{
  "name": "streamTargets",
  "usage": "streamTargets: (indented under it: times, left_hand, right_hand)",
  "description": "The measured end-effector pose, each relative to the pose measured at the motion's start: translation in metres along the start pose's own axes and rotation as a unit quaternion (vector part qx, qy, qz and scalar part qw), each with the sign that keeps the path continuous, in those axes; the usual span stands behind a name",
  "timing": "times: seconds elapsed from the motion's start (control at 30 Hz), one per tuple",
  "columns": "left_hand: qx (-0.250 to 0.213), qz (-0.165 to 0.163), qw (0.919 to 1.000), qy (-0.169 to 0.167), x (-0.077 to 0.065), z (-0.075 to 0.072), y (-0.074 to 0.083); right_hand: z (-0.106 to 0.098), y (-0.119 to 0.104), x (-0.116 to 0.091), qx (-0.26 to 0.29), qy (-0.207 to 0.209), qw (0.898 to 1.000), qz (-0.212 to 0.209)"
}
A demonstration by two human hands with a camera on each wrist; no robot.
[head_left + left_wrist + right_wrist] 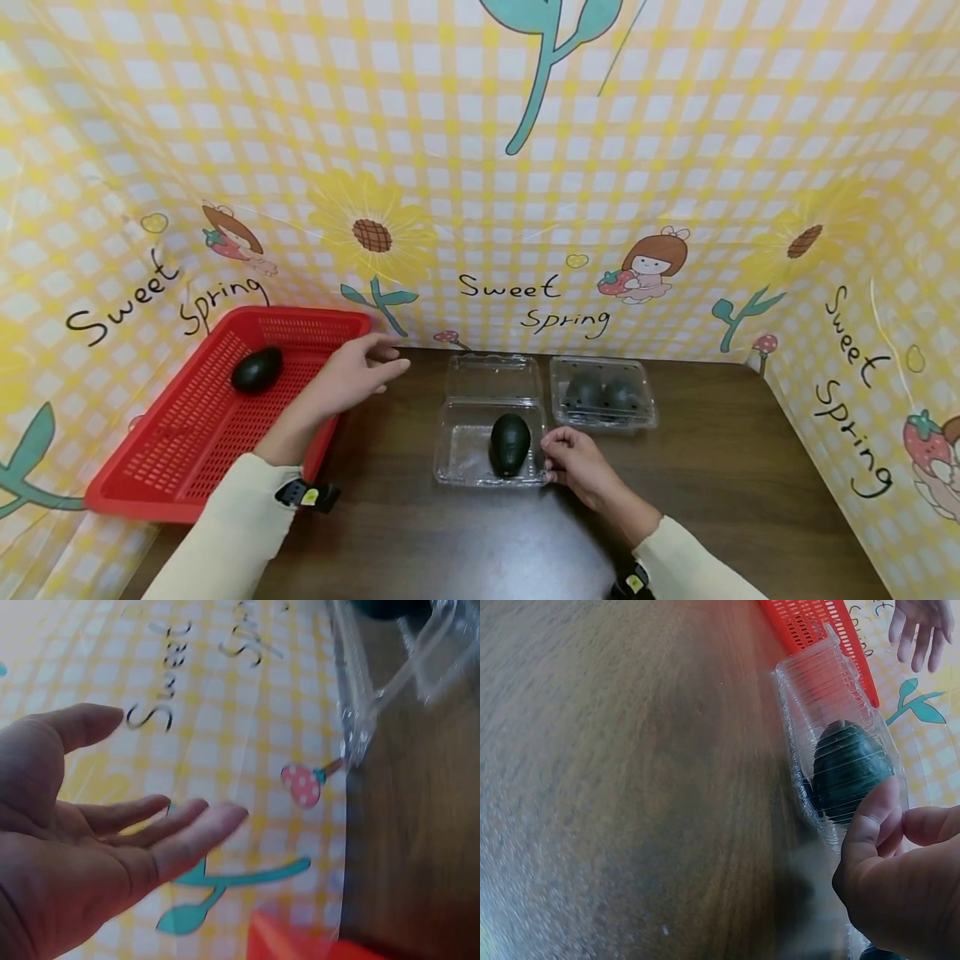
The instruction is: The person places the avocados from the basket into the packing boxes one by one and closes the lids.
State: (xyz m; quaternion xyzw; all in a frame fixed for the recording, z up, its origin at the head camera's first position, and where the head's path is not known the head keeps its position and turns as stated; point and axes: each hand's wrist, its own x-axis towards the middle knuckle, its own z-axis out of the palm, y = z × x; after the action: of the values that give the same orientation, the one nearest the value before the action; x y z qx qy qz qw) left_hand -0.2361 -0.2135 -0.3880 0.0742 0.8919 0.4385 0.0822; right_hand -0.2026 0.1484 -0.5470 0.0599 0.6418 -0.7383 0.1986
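Note:
An open clear plastic clamshell box [465,454] stands mid-table, its lid [491,379] folded back toward the wall. One dark green avocado [511,445] lies in the right half of its base. My right hand [581,467] pinches the box's right side between thumb and fingers; in the right wrist view the thumb and fingertips [877,814] meet at the wall beside the avocado. Empty, my left hand [358,375] hovers over the right edge of the red basket [210,492], fingers loosely extended. A second avocado [257,370] lies inside that basket.
Right of the open box, a closed clear clamshell [603,393] holds two dark avocados. The red basket takes up the table's left side. Yellow checked cloth [487,208] walls the brown table [420,533] at the back and sides.

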Motion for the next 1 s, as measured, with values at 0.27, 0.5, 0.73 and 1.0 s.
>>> streamTargets:
  times: [0.27,0.5,0.73,1.0]
  left_hand:
    - [-0.037,0.018,0.9991,0.013,-0.008,-0.039,-0.015]
    - [-0.053,0.006,0.9979,0.036,-0.006,-0.067,-0.045]
    - [-0.067,-0.009,0.9954,0.068,-0.007,-0.088,-0.073]
    - [-0.109,-0.062,0.9890,0.078,-0.004,-0.107,-0.113]
  right_hand:
    - [-0.001,-0.001,-0.001,0.000,-0.004,1.000,-0.001]
    - [-0.001,-0.001,-0.001,-0.001,-0.006,1.000,0.002]
    - [-0.001,-0.003,-0.001,-0.007,-0.004,1.000,0.000]
    - [0.000,-0.003,-0.002,-0.006,-0.005,1.000,0.004]
